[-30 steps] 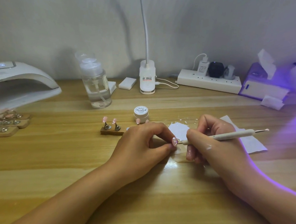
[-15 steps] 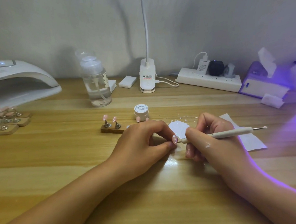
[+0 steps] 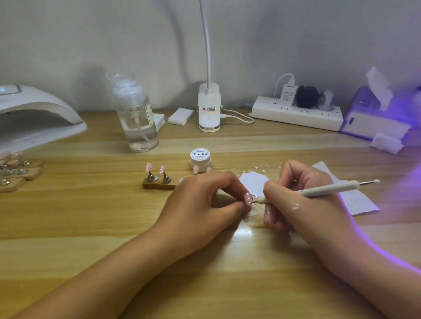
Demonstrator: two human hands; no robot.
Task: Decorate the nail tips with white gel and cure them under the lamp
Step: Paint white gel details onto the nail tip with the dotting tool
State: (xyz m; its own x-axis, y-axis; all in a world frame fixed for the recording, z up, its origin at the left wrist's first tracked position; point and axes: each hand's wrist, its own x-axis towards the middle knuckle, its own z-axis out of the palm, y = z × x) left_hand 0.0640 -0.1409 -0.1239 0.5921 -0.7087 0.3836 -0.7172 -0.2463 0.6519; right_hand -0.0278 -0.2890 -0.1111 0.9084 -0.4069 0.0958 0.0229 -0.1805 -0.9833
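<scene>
My left hand (image 3: 202,204) pinches a small pink nail tip (image 3: 248,198) between thumb and forefinger, low over the wooden table (image 3: 84,216). My right hand (image 3: 303,200) grips a white dotting pen (image 3: 324,189) like a pencil, its point touching the nail tip. Behind the pen tip lies a patch of white gel (image 3: 254,180) on the table. A small white gel jar (image 3: 200,157) stands behind my left hand. Two pink nail tips sit on a wooden holder (image 3: 157,181). The white curing lamp (image 3: 27,116) stands at the far left.
Several more wooden holders with nail tips (image 3: 8,171) lie in front of the lamp. A clear pump bottle (image 3: 136,117), a desk-lamp base (image 3: 209,110), a power strip (image 3: 298,113) and a tissue box (image 3: 374,114) line the back. A white paper sheet (image 3: 355,199) lies under my right hand.
Hardly anything has moved; both hands stay together with the pen point at the nail tip. The camera view has shifted slightly.
</scene>
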